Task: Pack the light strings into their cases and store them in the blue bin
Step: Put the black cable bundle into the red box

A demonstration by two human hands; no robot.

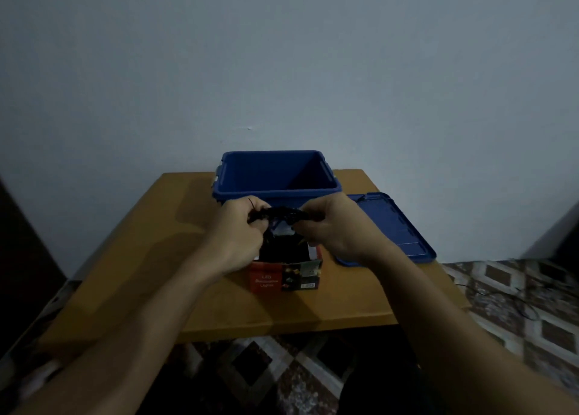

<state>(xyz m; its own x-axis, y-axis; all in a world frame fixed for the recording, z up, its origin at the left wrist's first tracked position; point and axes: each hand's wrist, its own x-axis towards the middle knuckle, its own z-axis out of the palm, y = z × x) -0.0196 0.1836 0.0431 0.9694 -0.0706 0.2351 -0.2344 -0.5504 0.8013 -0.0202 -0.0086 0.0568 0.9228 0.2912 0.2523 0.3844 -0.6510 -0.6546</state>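
Holds dark tangled light string [282, 214] stretched left-to-right between left hand [241, 229] and right hand [332, 226], fingers [310, 211] of both clamped on its ends, directly over open red cardboard case [283, 278] on wooden desk [150, 273], blue plastic bin [275, 192] just behind; downward feed likely next.

The room is dimly lit, with everything in a muted, bluish cast. A plain pale grey-blue wall [282, 54] fills the upper half of the view, bare except for a small light mark [249, 128] near its middle. A wooden counter [141, 258] with a smooth tan top stands against this wall. Below and to the right lies a tiled floor [517, 336], patterned with brown and off-white diamonds. A thin dark cable [479, 291] trails across the tiles at the right. Dark, indistinct shapes close in at the left edge [18, 242] and right edge [567, 242].
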